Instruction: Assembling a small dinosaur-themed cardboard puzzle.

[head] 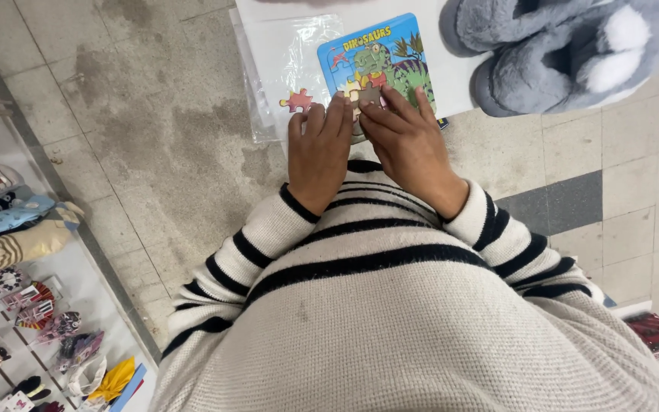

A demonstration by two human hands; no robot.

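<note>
A: What's under the hands?
B: Stained tile floor; a shelf (17, 252) of socks at the left.
A: The puzzle (379, 57)?
B: Flat on white plastic (284, 46), just beyond both grips, long axis pointing away.
A: Grips?
B: Left hand (318, 152) flat, fingers together; right hand (409, 145) pinches a piece (366, 96).

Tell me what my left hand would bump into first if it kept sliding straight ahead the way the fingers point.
Probably the loose red puzzle piece on the clear plastic bag, just ahead of the left hand. The dinosaur puzzle board sits slightly to its right, so depth leaves some doubt.
</note>
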